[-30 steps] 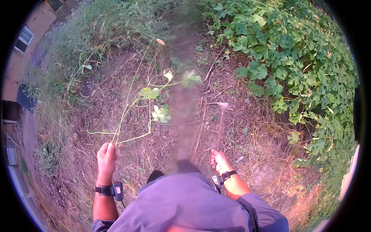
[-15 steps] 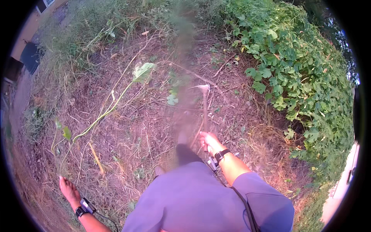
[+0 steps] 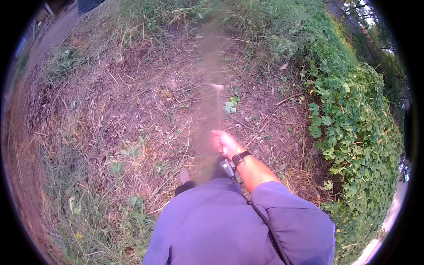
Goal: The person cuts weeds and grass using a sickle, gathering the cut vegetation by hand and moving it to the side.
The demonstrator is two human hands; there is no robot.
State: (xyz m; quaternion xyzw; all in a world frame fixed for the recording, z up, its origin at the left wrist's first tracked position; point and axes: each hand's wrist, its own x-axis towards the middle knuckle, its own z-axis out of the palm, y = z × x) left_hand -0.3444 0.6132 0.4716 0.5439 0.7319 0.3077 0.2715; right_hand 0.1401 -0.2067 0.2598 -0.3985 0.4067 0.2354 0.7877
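My right hand (image 3: 224, 144) is in front of my body, its fingers closed round the handle of a sickle (image 3: 219, 104). The sickle points away from me, and its pale curved blade reaches to the left at the far end, above the dry ground. A blurred vertical streak hides part of the handle and blade. A cut green leaf (image 3: 230, 107) lies on the soil just right of the sickle. My left hand is out of view.
A dense bank of leafy green vines (image 3: 353, 132) rises along the right side. Tall grass (image 3: 176, 13) grows at the far edge, and low weeds (image 3: 115, 221) at the near left. Dry stalks and twigs (image 3: 258, 132) litter the soil. My shoe (image 3: 185, 176) stands left of centre.
My left hand and the long leafy stem beside it have gone out of view. The view has turned leftward. My right hand still grips the sickle, now slightly farther left and higher in the picture.
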